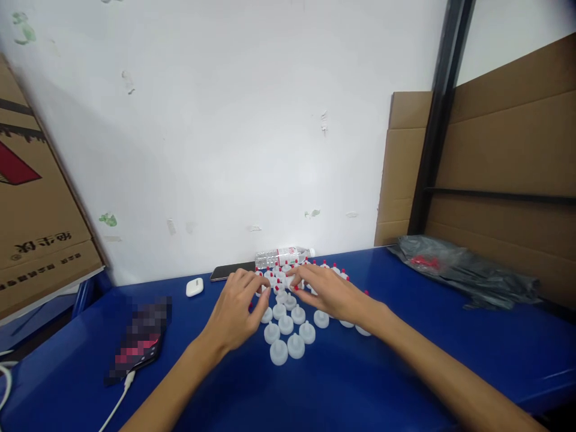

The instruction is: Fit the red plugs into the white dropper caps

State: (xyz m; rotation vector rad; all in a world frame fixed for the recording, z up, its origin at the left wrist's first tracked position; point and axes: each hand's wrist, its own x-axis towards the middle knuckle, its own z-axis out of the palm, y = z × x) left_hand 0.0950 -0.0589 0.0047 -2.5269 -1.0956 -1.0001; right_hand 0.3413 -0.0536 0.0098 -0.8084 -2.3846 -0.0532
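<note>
White translucent nozzle caps [285, 324] stand in a cluster on the blue table, spouts up. Those in front have bare spouts, while many at the back wear small red tips [324, 263]. My left hand [238, 309] hovers at the cluster's left side, thumb and curved index finger apart, with a cap showing behind the gap. From the right, my right hand [330, 291] reaches over the caps. Its thumb and index finger close around a nozzle cap with a red tip [296, 288], partly hidden by the fingers. Several caps lie partly under my right wrist.
Behind the caps a clear plastic bottle [270, 258] lies against the wall, beside a dark phone [225, 272]. A white earbud case [195, 287] and a blurred-out phone with a white cable [128, 381] are on the left. A grey plastic bag [468, 270] lies at right; cardboard [405, 168] stands behind.
</note>
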